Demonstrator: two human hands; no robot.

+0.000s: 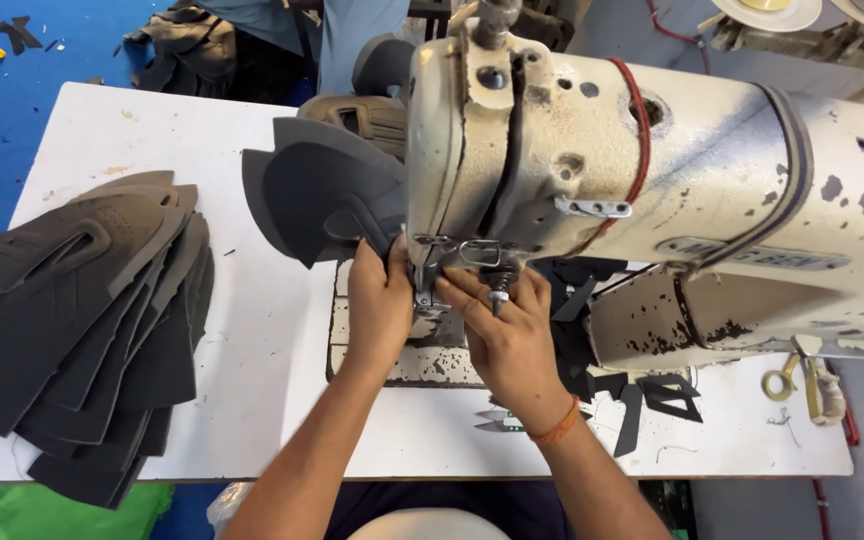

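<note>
A worn cream sewing machine [652, 170] stands over a white table [252, 320]. My left hand [377, 305] presses on a dark grey shoe-upper piece [317, 190] right beside the presser foot [427, 290]; the piece fans out to the left of the machine head. My right hand [507, 335] lies on the other side of the foot, fingers curled at the needle area, touching the same work. What sits directly under the needle is hidden by the machine head and my fingers.
A stack of several dark grey upper pieces [72, 320] hangs over the table's left front edge. Small black cut pieces [642, 395] and thread snips [497, 420] lie right of my wrist. Yellow-handled scissors [802, 380] rest at the right. Finished uppers [362, 110] sit behind.
</note>
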